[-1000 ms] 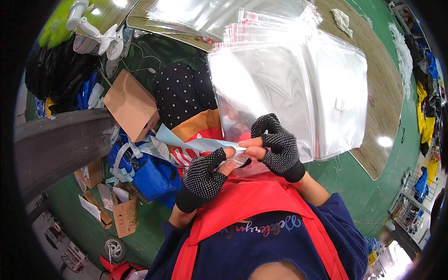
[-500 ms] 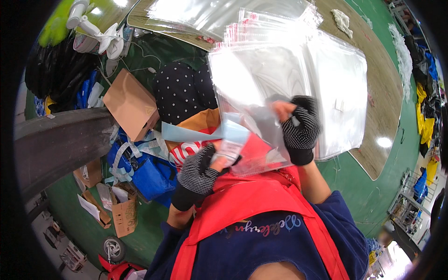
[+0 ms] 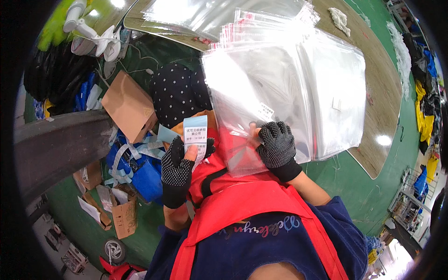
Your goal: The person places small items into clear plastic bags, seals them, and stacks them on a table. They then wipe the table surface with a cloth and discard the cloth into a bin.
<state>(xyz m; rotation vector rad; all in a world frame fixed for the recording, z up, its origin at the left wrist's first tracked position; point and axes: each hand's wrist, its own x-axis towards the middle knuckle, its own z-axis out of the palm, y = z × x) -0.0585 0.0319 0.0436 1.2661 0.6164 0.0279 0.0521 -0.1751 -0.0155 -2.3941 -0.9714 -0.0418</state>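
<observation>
My left hand (image 3: 179, 168), in a black fingerless work glove with white dots, pinches a strip of printed white labels (image 3: 196, 134) on light-blue backing, thumb on top. My right hand (image 3: 276, 145), gloved alike, rests with bent fingers over the lower part of a clear plastic bag (image 3: 247, 84). Just beyond its knuckles a small white label (image 3: 266, 111) lies against the bag; whether the fingers touch it is hidden. That bag tops a fanned stack and hangs over the table edge above my red apron (image 3: 252, 200).
More clear bags (image 3: 336, 93) lie to the right on the wooden table (image 3: 385, 121), and a crumpled white glove (image 3: 339, 21) sits behind them. Left of me are a brown carton (image 3: 128, 105), a blue bag (image 3: 151, 177) and a dark beam (image 3: 60, 144).
My right hand has moved left and down onto the bag, where a label now shows. My left hand has shifted left with the label strip, now turned upright.
</observation>
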